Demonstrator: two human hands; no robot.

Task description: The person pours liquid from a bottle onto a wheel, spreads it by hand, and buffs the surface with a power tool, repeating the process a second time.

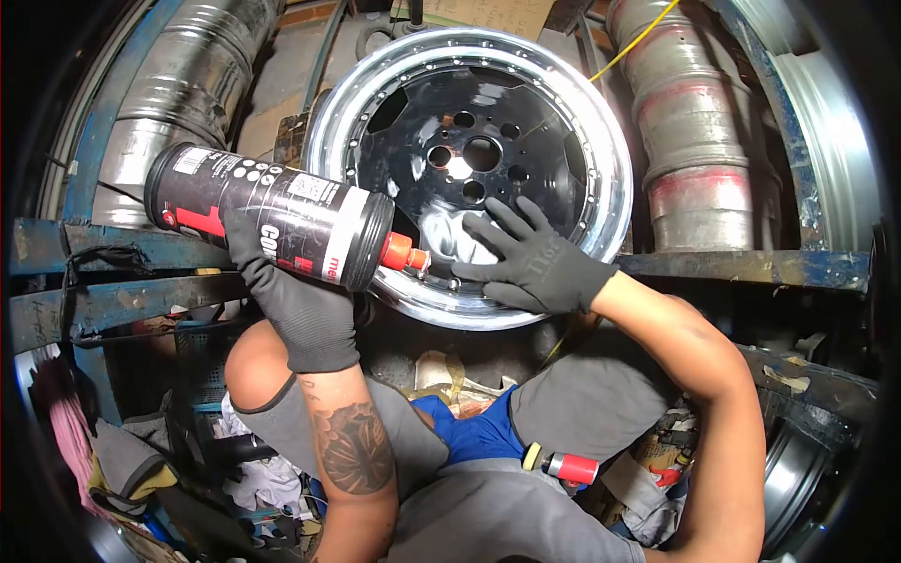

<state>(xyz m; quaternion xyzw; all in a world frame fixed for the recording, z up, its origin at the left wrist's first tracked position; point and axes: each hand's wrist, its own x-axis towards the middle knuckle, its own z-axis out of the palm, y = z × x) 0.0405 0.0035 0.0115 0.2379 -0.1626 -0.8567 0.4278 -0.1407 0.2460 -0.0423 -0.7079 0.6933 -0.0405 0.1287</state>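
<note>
The left hand [282, 286], in a dark glove, is closed around a large black bottle [300, 211] with red and white label print, holding it tilted nearly on its side. The bottle's red nozzle [404, 253] points toward the right hand [540, 267], over the lower left part of a wheel [552, 192]. That wheel sits in front of the person, its glossy black face turned up to the camera and ringed by small studs and a wide polished lip. The right hand, gloved too, is open — fingers spread over the lower part of the wheel, gripping nothing. Whether every fingertip touches the surface I cannot tell. Ribbed metal drums stand on both sides: one [178, 122] beyond the bottle, another [694, 141] to the right with faded red bands. A yellow cord [648, 39] runs near the wheel's upper right edge. Closer in, a small red and silver tool [571, 467] with a yellow pad lies against the person's grey clothing [488, 511], below the wheel.
</note>
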